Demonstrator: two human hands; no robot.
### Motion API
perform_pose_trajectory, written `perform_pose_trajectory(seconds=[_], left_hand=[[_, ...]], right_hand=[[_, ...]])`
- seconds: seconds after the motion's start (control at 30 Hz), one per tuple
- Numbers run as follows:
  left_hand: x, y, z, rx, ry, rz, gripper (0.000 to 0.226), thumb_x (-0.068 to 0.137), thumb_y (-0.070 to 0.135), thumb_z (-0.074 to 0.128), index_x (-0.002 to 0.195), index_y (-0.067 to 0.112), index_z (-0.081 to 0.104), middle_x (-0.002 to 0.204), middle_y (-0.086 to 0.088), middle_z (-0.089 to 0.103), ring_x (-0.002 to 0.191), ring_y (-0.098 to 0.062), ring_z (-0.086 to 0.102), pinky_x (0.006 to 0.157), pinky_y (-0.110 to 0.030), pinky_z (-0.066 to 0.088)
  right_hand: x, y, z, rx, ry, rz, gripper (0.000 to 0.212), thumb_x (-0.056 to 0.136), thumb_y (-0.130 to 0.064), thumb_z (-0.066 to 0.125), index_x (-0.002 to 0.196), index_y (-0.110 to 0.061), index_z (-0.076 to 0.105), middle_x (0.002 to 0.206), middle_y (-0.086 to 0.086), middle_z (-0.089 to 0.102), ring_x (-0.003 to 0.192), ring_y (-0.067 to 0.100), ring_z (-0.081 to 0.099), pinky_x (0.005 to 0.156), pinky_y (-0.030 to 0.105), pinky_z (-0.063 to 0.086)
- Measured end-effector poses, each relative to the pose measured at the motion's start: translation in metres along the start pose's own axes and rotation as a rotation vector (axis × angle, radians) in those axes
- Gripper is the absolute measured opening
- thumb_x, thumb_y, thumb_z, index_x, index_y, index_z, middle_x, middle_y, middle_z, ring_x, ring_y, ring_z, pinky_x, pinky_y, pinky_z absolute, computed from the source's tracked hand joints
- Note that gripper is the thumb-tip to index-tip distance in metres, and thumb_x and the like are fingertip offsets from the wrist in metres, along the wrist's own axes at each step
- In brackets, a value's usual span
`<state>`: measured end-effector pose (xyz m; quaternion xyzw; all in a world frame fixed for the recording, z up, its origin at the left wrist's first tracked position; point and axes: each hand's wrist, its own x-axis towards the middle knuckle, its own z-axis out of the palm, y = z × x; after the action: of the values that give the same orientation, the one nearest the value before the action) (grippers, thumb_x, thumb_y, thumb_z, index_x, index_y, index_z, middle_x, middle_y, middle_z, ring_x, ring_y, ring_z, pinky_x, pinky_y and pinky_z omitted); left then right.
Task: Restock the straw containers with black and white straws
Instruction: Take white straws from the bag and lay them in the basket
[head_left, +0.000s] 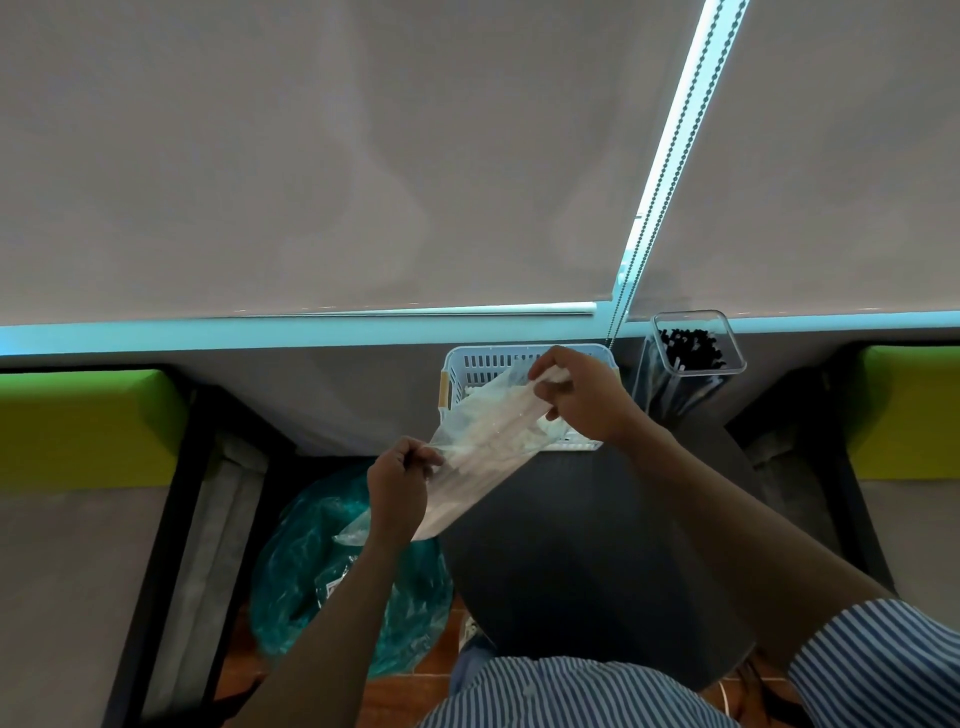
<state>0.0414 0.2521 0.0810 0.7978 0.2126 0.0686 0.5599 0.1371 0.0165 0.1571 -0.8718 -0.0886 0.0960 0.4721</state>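
So I've got the clear bag of white straws (483, 457) stretched over the white basket (470, 371), left hand (397, 486) pinching its lower end, right hand (582, 395) pinching the top. Black straws (693, 351) sit upright in the clear container (675, 384) just beside it, on the dark round table (597, 545).

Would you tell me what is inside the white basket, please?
White straws show at the left inside the white basket. The clear bag and right hand cover the rest.
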Motion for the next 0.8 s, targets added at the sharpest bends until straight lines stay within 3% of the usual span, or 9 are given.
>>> perform_pose_trajectory(seconds=[0.2, 0.33, 0.4, 0.57, 0.67, 0.8], left_hand=[[-0.002, 0.001, -0.001, -0.011, 0.011, -0.021, 0.042, 0.081, -0.026, 0.045, 0.066, 0.009, 0.062, 0.068, -0.005, 0.068, 0.057, 0.003, 0.057, 0.063, -0.011, 0.049], [-0.003, 0.002, 0.0, -0.02, 0.036, -0.029, 0.041, 0.083, -0.024, 0.044, 0.066, 0.009, 0.061, 0.068, -0.008, 0.068, 0.055, 0.001, 0.053, 0.06, -0.011, 0.046], [-0.003, 0.004, 0.002, -0.019, 0.037, -0.021, 0.042, 0.085, -0.023, 0.044, 0.065, 0.01, 0.06, 0.069, -0.01, 0.068, 0.054, 0.001, 0.053, 0.059, -0.01, 0.045], [-0.003, 0.001, -0.001, -0.012, 0.047, -0.023, 0.045, 0.083, -0.023, 0.045, 0.064, 0.014, 0.062, 0.068, -0.008, 0.068, 0.058, -0.005, 0.054, 0.063, -0.016, 0.047], [-0.004, -0.002, -0.003, 0.008, 0.066, -0.013, 0.046, 0.087, -0.019, 0.047, 0.064, 0.018, 0.06, 0.071, -0.01, 0.068, 0.061, -0.011, 0.053, 0.066, -0.025, 0.047], [-0.007, -0.001, -0.003, 0.068, 0.082, -0.004, 0.038, 0.089, -0.019, 0.047, 0.069, 0.009, 0.063, 0.068, -0.003, 0.066, 0.056, 0.001, 0.054, 0.06, -0.011, 0.044]], right_hand=[[0.005, -0.003, -0.007, -0.012, 0.013, -0.016, 0.026, 0.094, 0.003, 0.057, 0.094, -0.021, 0.066, 0.1, 0.006, 0.067, 0.08, 0.018, 0.07, 0.064, 0.025, 0.061], [0.011, -0.005, -0.01, -0.059, 0.024, -0.027, 0.018, 0.095, -0.003, 0.061, 0.103, -0.018, 0.066, 0.103, 0.002, 0.067, 0.081, 0.018, 0.069, 0.067, 0.026, 0.062], [0.012, -0.005, -0.009, -0.085, 0.034, -0.027, 0.015, 0.092, -0.013, 0.069, 0.106, -0.019, 0.066, 0.102, -0.001, 0.067, 0.084, 0.02, 0.07, 0.073, 0.033, 0.063], [0.014, -0.005, -0.012, -0.103, 0.048, -0.033, 0.014, 0.086, -0.012, 0.075, 0.096, -0.019, 0.068, 0.092, -0.001, 0.07, 0.076, 0.018, 0.07, 0.076, 0.043, 0.062], [0.015, -0.009, -0.02, -0.089, 0.078, -0.018, 0.017, 0.086, -0.006, 0.073, 0.091, -0.021, 0.067, 0.093, 0.001, 0.069, 0.081, 0.021, 0.07, 0.073, 0.04, 0.063], [0.018, -0.016, -0.034, -0.081, 0.119, -0.045, 0.019, 0.087, 0.001, 0.069, 0.092, -0.018, 0.066, 0.096, 0.009, 0.066, 0.078, 0.021, 0.068, 0.062, 0.031, 0.062]])
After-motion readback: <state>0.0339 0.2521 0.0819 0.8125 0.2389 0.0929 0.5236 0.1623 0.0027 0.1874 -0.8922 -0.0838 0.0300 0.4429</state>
